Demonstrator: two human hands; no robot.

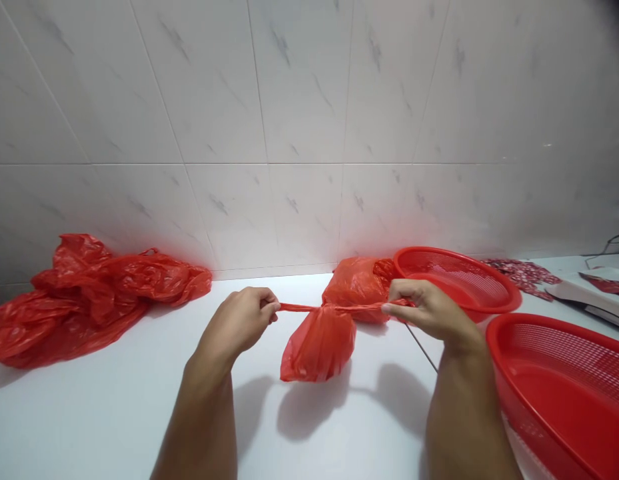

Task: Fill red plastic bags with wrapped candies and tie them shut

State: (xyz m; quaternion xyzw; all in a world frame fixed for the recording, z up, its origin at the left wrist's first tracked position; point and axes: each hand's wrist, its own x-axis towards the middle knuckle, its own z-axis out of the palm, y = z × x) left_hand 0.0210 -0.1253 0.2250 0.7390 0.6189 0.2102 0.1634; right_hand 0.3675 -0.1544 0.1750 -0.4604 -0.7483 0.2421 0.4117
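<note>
My left hand [238, 321] and my right hand [429, 310] pull a twisted strip of red plastic [309, 308] taut between them, each pinching one end. The strip belongs to a red plastic bag, and it is knotted or cinched at the middle. One puffed lobe of the bag [318, 344] sags toward me on the white counter [139, 427]. Another lobe [356, 287] lies behind the strip, partly hidden by my right hand. What the bag contains cannot be seen.
A crumpled heap of red plastic bags [84, 300] lies at the left against the marble-pattern tiled wall [299, 100]. Two red mesh plastic baskets [456, 277] [554, 393] stand at the right, with patterned red paper [522, 275] behind them.
</note>
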